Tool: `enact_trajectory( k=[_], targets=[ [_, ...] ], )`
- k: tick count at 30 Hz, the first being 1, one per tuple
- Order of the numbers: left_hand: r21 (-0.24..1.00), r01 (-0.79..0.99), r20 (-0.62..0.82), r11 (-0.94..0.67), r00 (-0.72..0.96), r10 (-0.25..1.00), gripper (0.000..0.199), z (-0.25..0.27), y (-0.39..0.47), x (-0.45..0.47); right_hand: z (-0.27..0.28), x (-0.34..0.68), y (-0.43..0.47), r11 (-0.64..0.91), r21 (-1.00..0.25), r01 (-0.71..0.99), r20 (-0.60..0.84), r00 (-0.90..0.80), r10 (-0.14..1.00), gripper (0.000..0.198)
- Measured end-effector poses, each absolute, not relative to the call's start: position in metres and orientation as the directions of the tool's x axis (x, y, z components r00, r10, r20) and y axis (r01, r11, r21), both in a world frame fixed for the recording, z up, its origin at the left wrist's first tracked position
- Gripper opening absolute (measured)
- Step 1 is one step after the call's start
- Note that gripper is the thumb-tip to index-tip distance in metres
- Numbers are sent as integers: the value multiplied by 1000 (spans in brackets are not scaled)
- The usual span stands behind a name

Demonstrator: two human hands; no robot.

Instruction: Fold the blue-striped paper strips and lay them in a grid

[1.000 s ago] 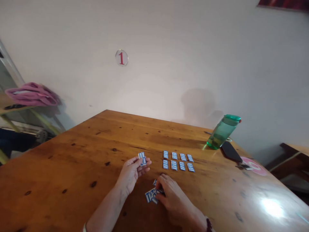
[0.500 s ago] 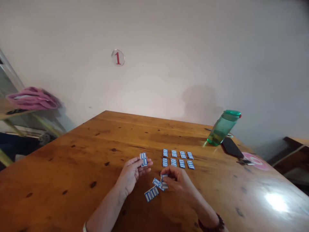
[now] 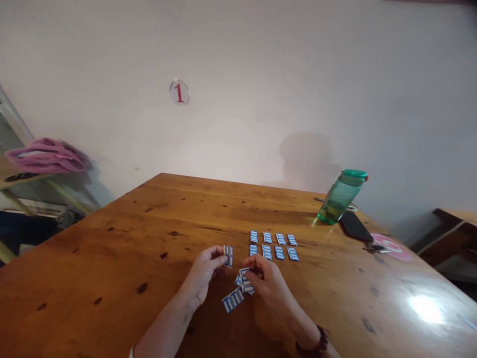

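Observation:
Between thumb and fingers, my left hand (image 3: 204, 272) pinches a small white-and-blue striped piece (image 3: 228, 256) above the wood. My right hand (image 3: 271, 284) is closed on the edge of another striped piece (image 3: 245, 279), which is tilted over the loose pile. Beneath and left of it, a row of striped pieces (image 3: 232, 301) lies flat, partly covered at its right end. Beyond my right hand, several like sets (image 3: 279, 252) sit in two rows, the nearer row partly hidden by the fingers at its left. Their print is too small to read.
A green bottle (image 3: 342, 198) stands at the back right of the wooden table (image 3: 122, 238). Beside it lie a dark phone-like slab (image 3: 356, 226), a metal clip-like thing (image 3: 377, 247) and a pink round disc (image 3: 393, 247). Pink cloth (image 3: 46, 156) rests on a side shelf.
My left hand has turned its piece and moved it slightly nearer and to the right. My right hand has lifted its piece and moved left towards my left hand.

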State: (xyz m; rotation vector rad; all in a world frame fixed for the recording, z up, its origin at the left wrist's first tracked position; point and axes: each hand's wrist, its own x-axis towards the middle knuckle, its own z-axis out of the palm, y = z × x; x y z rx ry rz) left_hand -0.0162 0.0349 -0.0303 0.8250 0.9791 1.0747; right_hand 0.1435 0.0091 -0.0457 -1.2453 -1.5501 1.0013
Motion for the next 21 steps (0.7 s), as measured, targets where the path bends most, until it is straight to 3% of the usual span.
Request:
enact_trajectory(
  k=[11, 21],
  targets=[
    [948, -228, -174, 222, 213, 961, 10, -27, 31, -14, -43, 140, 7, 195, -926, 323, 169, -105, 980, 11],
    [1000, 19, 0, -5, 266, 964, 4, -32, 25, 5, -35, 139, 8, 44, -994, -98, 42, 19, 999, 24]
  ],
)
